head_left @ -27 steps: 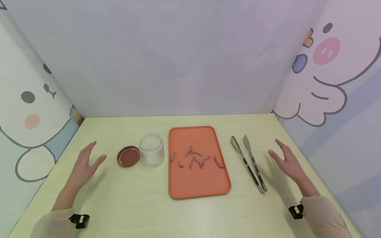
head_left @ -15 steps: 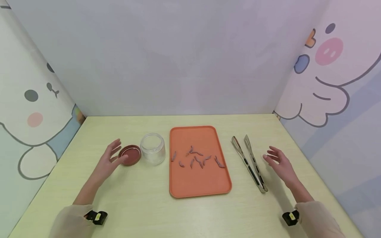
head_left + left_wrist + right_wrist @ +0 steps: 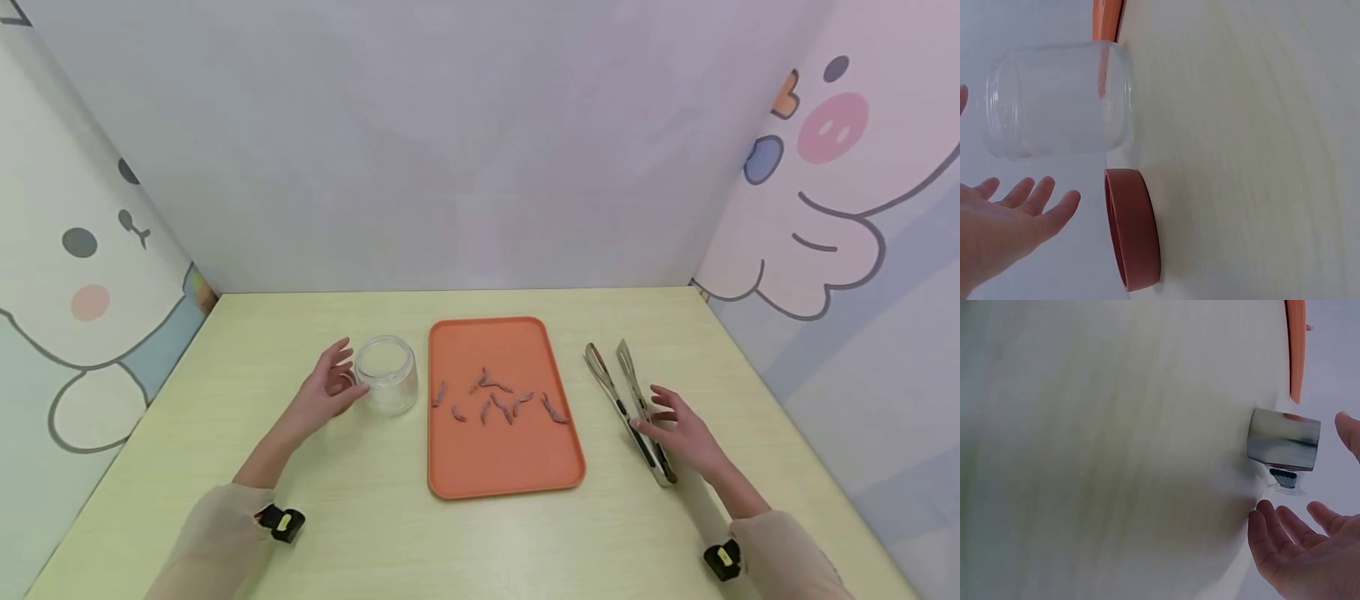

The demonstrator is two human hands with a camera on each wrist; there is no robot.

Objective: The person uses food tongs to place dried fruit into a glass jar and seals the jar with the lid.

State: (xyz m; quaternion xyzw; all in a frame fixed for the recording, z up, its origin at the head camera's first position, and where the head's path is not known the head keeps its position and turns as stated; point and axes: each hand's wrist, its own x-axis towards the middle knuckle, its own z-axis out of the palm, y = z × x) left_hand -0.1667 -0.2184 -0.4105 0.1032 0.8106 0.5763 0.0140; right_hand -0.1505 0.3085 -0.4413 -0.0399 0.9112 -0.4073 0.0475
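Note:
My left hand (image 3: 318, 396) is beside a clear, lidless jar (image 3: 387, 379), fingers spread and relaxed, holding nothing. Below those fingers lies a reddish-brown lid (image 3: 1134, 230), mostly hidden behind the hand in the head view. The left wrist view shows the jar (image 3: 1060, 100) standing upright past the fingertips. My right hand (image 3: 686, 433) hovers over the handle end of a pair of metal tongs (image 3: 628, 400), thumb and fingers parted around it. In the right wrist view the tongs' rounded metal end (image 3: 1284, 440) sits between thumb and fingers, with a gap on each side.
An orange tray (image 3: 502, 467) lies mid-table between jar and tongs. On it are several small, thin, greyish-purple curved pieces (image 3: 501, 408), loosely scattered. A pale wall (image 3: 465, 167) stands behind the table, with cartoon-printed panels (image 3: 832, 167) at both sides.
My left hand has moved right, over the lid and up to the jar. My right hand has moved left and reached over the tongs. Jar, tray and tongs stay in place.

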